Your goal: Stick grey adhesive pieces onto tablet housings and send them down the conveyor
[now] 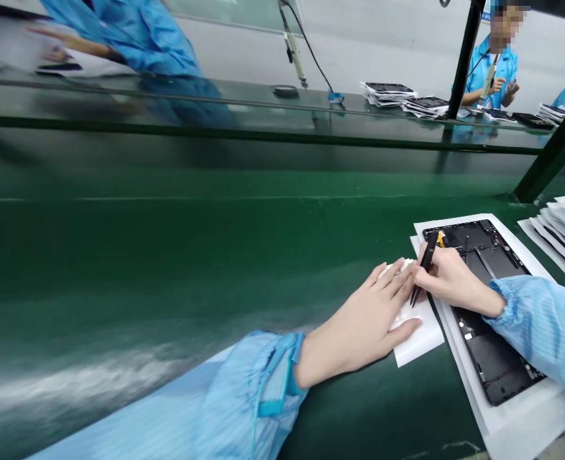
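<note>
My left hand (366, 316) lies flat, fingers stretched out, on a small white sheet (421, 335) on the green table. Black tweezers (426, 262) are gripped in my right hand (448, 275), their tips pointing down at the sheet beside my left fingers. Under my right forearm lies a black tablet housing (498, 377) with its inner parts exposed, resting on white paper (486, 415). A yellow piece (440, 239) shows near its upper left corner. My sleeve hides the middle of the housing, and what the tweezer tips touch cannot be made out.
A stack of white sheets with dark panels (563, 236) sits at the right edge. A green post (553, 147) rises behind it. Beyond the rail, co-workers in blue (484, 70) work at another bench, where an electric screwdriver (294, 54) hangs near stacked panels (388, 92).
</note>
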`<state>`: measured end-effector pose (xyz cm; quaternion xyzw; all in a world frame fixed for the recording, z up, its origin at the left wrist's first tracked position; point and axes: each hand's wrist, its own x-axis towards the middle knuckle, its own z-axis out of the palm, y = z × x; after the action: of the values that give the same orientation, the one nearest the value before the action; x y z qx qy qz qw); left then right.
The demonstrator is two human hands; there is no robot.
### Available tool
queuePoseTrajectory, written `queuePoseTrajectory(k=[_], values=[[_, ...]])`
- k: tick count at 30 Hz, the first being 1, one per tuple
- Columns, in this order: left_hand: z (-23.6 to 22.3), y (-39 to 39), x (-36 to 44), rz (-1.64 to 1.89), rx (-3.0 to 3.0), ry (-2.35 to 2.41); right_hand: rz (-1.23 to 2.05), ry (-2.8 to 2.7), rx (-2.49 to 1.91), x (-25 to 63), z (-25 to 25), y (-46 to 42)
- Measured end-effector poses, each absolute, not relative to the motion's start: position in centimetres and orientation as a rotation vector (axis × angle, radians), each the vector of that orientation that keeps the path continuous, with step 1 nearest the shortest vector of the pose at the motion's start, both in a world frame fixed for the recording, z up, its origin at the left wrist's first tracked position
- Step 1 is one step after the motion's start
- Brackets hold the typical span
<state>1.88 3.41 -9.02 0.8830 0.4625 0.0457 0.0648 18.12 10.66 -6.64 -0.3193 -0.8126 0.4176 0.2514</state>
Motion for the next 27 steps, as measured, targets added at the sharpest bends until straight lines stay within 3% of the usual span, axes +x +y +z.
queuePoseTrajectory(k=[27], values=[[-8.64, 3.45, 1.97, 0.067, 2.691, 1.389, 1.263, -2.250, -0.950, 17.89, -6.56, 11.21]])
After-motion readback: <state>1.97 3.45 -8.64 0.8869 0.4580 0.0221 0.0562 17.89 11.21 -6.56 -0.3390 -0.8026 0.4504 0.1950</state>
